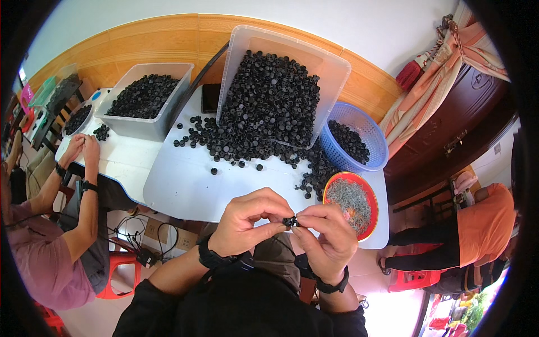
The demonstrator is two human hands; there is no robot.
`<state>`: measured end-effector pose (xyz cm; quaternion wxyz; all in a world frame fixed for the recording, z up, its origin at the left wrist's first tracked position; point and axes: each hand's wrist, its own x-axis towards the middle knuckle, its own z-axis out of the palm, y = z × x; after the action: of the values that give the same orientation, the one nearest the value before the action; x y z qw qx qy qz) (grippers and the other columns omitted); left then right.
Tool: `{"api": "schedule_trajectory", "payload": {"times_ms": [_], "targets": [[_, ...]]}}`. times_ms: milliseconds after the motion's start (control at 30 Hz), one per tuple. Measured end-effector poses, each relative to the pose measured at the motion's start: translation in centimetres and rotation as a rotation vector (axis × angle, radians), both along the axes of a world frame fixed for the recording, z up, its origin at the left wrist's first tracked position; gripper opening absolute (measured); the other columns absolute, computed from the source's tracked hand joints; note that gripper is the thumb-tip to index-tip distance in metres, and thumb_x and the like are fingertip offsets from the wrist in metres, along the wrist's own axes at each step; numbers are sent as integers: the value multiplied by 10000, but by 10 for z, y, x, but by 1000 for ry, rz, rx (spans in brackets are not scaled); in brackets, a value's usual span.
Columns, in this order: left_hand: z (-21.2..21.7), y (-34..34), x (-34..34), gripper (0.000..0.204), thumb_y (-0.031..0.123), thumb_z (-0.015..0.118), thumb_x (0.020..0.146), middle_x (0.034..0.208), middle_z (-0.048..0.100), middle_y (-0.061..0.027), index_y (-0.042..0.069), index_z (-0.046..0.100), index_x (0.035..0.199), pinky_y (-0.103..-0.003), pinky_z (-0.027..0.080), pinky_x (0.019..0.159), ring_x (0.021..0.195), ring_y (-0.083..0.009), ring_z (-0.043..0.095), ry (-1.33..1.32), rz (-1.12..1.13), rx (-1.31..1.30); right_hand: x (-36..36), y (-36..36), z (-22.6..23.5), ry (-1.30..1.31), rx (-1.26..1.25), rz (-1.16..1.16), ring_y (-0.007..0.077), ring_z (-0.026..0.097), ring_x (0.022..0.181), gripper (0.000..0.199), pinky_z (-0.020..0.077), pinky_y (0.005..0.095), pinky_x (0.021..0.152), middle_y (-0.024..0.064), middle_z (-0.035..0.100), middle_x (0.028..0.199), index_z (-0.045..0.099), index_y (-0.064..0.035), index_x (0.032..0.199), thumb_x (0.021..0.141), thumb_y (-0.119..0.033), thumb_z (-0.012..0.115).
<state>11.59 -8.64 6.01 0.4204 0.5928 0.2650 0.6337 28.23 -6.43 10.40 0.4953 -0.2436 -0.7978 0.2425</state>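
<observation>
My left hand [250,222] and my right hand [325,233] meet in front of my chest, at the near edge of the white table [179,185]. Both pinch one small black plastic cap [290,222] between thumbs and fingertips. I cannot make out any metal piece in the fingers. A red bowl [336,181] of small grey metal clips sits just beyond my right hand. A pile of loose black caps [247,147] spills from a tilted clear bin [314,59] across the table.
A blue basket [365,121] of black caps stands at the right of the bin. Another clear tub [135,126] of caps sits on the left. A person in a pink shirt [42,264] works on my left, another in orange [483,224] sits on the right.
</observation>
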Motion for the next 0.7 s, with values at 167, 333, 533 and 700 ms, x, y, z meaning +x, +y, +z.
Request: {"api": "schedule_trajectory", "payload": {"times_ms": [167,333,533,700], "targets": [[2,-5,3,217,-61,617,775,1011,553,-114,-28,599,989,-260,512,758,892,-151,580,-100,-49,-82,-1,1,-4,-9,17,-8,196,596,713,212,475,255,590,125,607,831,620,8,853,666,87,682],[-1,-6,4,214,-42,569,822,1006,550,-112,-42,584,1035,-271,529,765,892,-154,581,-208,-105,-177,0,4,-10,11,26,-18,200,601,724,212,480,259,600,123,610,828,619,6,854,665,81,682],[-2,-8,5,206,-48,547,835,986,557,-108,-55,579,1038,-274,536,766,852,-148,588,-288,-116,-254,-4,3,-9,-6,35,-11,190,602,717,209,485,253,588,123,608,834,618,6,852,668,84,681],[-5,-9,4,202,-50,552,831,958,566,-105,-60,580,1031,-264,534,752,836,-144,593,-305,-110,-239,-5,2,-7,-17,57,6,181,601,711,203,485,243,581,121,608,837,620,10,848,672,90,680]]}}
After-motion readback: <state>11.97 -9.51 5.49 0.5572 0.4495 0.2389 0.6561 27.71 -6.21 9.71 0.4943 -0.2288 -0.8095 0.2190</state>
